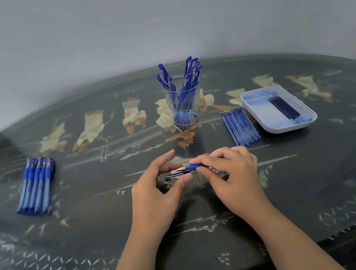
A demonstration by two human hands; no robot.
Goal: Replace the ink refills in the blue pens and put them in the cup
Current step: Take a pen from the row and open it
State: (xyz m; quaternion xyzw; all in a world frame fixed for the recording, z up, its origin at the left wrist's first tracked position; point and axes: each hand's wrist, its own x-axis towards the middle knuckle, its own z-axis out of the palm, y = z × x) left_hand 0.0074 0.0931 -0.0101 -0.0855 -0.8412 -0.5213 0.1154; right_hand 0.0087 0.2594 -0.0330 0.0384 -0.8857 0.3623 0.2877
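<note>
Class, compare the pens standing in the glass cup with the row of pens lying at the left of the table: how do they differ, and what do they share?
The pens in the cup stand tilted, caps up; the row of pens lies flat. The cup's pens splay at mixed angles; the row lies parallel, side by side. Both sets are blue and capped.

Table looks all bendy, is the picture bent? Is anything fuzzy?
Head view: yes, the wide lens curves the table rim; the left hand, right hand and pen look a little fuzzy, the cup sharper.
</note>
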